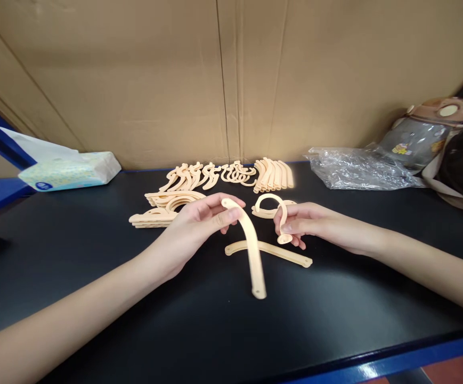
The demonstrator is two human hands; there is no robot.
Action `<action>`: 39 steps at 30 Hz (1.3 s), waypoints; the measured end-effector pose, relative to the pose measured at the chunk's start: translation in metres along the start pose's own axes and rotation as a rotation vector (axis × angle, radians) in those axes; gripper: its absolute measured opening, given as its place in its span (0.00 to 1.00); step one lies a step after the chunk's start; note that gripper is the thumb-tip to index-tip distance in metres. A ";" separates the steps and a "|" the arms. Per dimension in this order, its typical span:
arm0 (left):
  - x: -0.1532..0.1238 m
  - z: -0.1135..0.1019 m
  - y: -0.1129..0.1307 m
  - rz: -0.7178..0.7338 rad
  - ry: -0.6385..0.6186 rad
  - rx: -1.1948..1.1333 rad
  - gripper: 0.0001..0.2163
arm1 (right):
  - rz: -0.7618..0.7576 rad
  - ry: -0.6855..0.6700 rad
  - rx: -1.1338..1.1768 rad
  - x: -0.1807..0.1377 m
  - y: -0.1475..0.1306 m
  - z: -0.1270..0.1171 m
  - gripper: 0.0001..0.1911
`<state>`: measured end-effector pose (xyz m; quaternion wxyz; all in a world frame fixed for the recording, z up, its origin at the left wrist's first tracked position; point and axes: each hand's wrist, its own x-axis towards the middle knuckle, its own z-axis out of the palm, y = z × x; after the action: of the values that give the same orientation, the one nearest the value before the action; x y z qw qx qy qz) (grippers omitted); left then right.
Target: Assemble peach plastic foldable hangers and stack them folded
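Head — left hand (191, 226) holds strip (252, 250), label (43, 185) illegible

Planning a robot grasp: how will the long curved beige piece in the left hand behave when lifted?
Likely stiff: the curved piece holds its arc gripped by one end in the left hand. Probably light: fingers alone carry it. Smooth, so may slip.

A black table top (335, 309) with a blue front edge carried everything. A tissue pack (69, 170) lay at its left rear, rows of beige plastic parts (231, 175) along the back, stacked beige pieces (163, 208) just before them, one flat curved strip (271, 252) near the middle, and a crumpled clear bag (359, 169) at the right rear.
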<state>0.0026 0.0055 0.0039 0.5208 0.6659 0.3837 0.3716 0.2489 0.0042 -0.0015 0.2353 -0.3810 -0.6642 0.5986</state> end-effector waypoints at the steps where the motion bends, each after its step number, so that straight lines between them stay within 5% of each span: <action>1: 0.000 0.000 -0.001 -0.015 0.003 -0.010 0.10 | 0.001 0.002 -0.004 0.000 0.000 0.000 0.07; 6: 0.001 0.001 0.002 -0.057 -0.015 0.039 0.13 | 0.003 0.000 -0.019 0.002 -0.001 0.001 0.07; 14: -0.007 0.007 0.008 -0.087 -0.068 0.530 0.18 | 0.005 0.004 -0.016 0.002 0.001 0.000 0.08; 20: -0.009 0.009 0.006 -0.133 -0.131 0.430 0.17 | 0.015 0.026 -0.020 0.002 0.000 0.001 0.08; 25: -0.006 0.006 0.004 -0.085 -0.191 0.491 0.18 | 0.003 0.034 -0.017 0.005 0.000 0.004 0.09; 31: -0.007 0.012 0.000 -0.014 -0.113 0.787 0.20 | 0.016 0.095 0.011 0.013 -0.003 0.015 0.07; 39: -0.009 0.016 -0.004 0.091 -0.103 0.920 0.14 | -0.062 0.221 0.094 0.015 -0.002 0.028 0.12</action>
<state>0.0128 -0.0091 -0.0038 0.1727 0.8615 0.4527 0.1517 0.2183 -0.0014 -0.0067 0.3431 -0.4122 -0.6170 0.5759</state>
